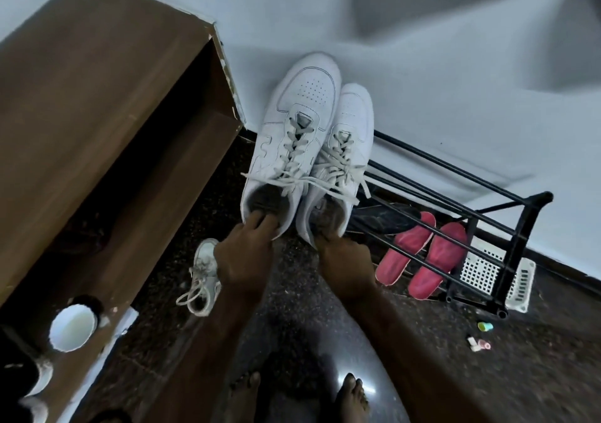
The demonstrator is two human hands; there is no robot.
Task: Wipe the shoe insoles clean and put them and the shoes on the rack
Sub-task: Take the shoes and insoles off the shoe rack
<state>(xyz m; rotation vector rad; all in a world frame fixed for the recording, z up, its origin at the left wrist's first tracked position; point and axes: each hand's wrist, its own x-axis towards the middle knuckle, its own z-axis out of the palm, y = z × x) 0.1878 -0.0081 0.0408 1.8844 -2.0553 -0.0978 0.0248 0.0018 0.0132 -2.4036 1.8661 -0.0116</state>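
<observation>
One black rack (536, 201) just right of my right hand (344, 260). White sneakers (292, 130) hang in front, left hand (244, 260) and right hooked into the heels. Pink insoles (435, 270) already racked, further right. Those loose laces (325, 182) might snag the bars tbh.

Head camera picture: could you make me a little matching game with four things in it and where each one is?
Things:
1 white sneakers
2 red insoles
3 white basket
4 small sneaker

Places:
A on the floor beside the brown cabinet
B gripped at the heels by the left hand and right hand
C lying in the black rack
D on the floor at the rack's end

Pairs: 1-B, 2-C, 3-D, 4-A
</observation>
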